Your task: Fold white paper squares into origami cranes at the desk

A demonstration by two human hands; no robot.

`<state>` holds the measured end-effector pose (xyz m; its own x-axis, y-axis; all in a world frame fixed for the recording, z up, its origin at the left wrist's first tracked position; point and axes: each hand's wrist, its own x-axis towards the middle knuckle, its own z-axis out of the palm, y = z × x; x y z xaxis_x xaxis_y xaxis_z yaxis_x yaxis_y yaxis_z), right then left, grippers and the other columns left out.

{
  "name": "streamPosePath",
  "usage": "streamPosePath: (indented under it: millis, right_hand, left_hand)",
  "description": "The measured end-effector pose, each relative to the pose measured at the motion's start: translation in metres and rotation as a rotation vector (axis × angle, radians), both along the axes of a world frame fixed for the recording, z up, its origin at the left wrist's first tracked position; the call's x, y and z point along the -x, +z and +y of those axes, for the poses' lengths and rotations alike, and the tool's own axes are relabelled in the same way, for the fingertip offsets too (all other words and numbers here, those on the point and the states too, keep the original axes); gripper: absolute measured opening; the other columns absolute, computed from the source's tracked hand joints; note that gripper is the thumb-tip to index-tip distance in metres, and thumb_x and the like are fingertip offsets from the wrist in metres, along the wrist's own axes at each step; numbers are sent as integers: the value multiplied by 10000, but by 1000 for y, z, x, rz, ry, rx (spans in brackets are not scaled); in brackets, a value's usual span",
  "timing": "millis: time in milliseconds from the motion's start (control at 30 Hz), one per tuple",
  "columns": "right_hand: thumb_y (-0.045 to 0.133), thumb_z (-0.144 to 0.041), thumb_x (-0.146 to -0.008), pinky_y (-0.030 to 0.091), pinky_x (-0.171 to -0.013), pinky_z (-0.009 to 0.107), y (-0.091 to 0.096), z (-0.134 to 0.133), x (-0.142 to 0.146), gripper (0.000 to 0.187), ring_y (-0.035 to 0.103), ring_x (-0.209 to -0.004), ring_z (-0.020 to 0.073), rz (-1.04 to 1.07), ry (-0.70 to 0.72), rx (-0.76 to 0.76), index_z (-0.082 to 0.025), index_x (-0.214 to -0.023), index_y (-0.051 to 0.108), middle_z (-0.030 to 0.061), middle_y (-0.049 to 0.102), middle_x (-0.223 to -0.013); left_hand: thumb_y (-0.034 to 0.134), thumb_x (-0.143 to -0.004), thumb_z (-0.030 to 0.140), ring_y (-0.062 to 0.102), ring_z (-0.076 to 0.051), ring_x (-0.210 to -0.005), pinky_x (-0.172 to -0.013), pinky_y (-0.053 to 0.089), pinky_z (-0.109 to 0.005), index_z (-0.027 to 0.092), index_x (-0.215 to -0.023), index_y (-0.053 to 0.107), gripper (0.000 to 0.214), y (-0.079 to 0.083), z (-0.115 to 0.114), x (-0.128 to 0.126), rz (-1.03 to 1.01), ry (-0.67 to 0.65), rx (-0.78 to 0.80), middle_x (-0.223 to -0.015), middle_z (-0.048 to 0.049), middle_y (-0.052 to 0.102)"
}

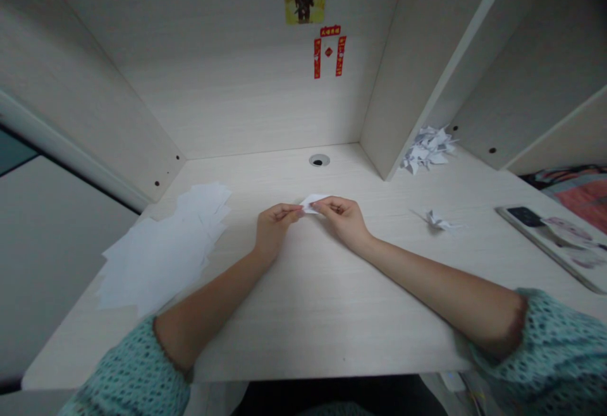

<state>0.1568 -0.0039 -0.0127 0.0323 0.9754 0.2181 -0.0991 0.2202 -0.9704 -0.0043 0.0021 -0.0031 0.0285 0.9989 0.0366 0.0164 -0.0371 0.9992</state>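
Note:
A small folded piece of white paper (313, 203) is held just above the pale wooden desk (303, 289), near its middle. My left hand (275, 226) pinches its left end with curled fingers. My right hand (344, 217) pinches its right end, fingers also closed. Both forearms reach in from the near edge, with teal knitted sleeves pushed up.
A loose stack of white paper sheets (161, 248) lies at the left. One folded paper crane (436, 220) sits to the right, and a heap of several cranes (427, 148) rests in the right shelf bay. A phone (552, 232) lies at the far right. A cable hole (319, 160) is at the back.

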Motion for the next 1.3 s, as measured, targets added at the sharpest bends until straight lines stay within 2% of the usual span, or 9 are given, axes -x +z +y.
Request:
streamPosePath:
  millis: [267,600,867,1067,1300]
  right_hand:
    - [683,-357,-726,480,-722,291,-2,1,-1,177,642,-716,165,-13,-12,-23,-182,-732,714,43,726,-777]
    - [679,-376,-726,488,-734,309,0,-1,-1,191,644,-725,178,-56,-40,-53,-188,-726,713,42,723,-767]
    - [672,-378,-727,487,-757,333,2,-2,-1,189,641,-746,194,-85,-114,-72,-195,-737,718,49,721,-777]
    - [672,-362,-735,479,-752,320,3,-3,-1,178,638,-739,187,-109,-104,-86,-190,-732,717,51,720,-773]
    - [673,-384,-732,492,-759,318,1,-2,0,199,652,-757,191,-84,-77,-63,-191,-748,716,50,727,-798]
  left_hand:
    - [756,-613,309,562,-114,-620,-629,423,-242,173,-771,729,210,-1,0,0,23,-4,-21,-661,-9,675]
    - [742,-636,356,601,-136,-697,-681,450,-252,173,-821,718,261,0,-1,1,8,-75,-16,-746,-34,704]
    - [755,-614,353,621,-151,-715,-724,465,-281,171,-817,729,274,-1,3,1,-41,-33,5,-752,-48,714]
    - [738,-634,328,623,-141,-683,-717,470,-276,171,-771,723,209,-2,3,1,-19,-1,-11,-709,-36,706]
    - [738,-620,364,637,-159,-688,-733,484,-299,165,-760,715,244,-5,6,1,-34,17,39,-699,-41,705]
